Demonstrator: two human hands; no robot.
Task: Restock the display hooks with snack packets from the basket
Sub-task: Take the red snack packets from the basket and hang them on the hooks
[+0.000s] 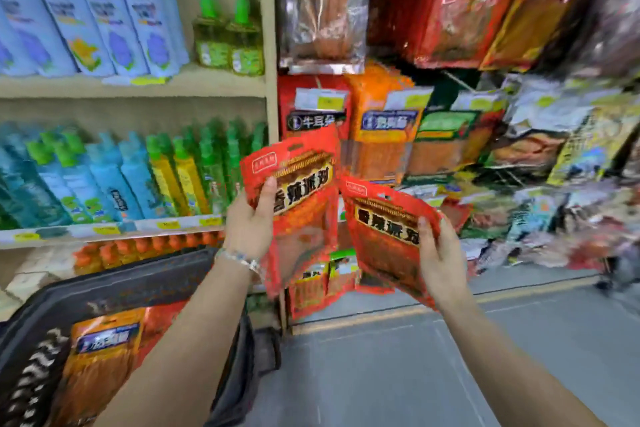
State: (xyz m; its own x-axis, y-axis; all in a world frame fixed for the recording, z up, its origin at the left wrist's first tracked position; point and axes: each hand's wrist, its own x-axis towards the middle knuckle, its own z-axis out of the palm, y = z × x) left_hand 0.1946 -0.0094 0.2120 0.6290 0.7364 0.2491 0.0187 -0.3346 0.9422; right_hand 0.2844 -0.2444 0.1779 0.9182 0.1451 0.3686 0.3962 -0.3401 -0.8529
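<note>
1. Now left hand (pixel 249 218) grips 1 red packet (pixel 298 191), thumb across its front.
2. Right hand (pixel 440 253) grips 2nd red packet (pixel 384 232), just beside the first.
3. Basket (pixel 104 291) at lower left holds orange packet (pixel 100 350).

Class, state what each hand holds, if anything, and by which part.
The left hand grips a red snack packet by its left edge, thumb on the front. The right hand grips a second red packet by its right edge.

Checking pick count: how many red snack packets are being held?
2. One red packet in the left hand, the other red packet in the right hand, lower. Duplicates stacked behind could be hidden.
</note>
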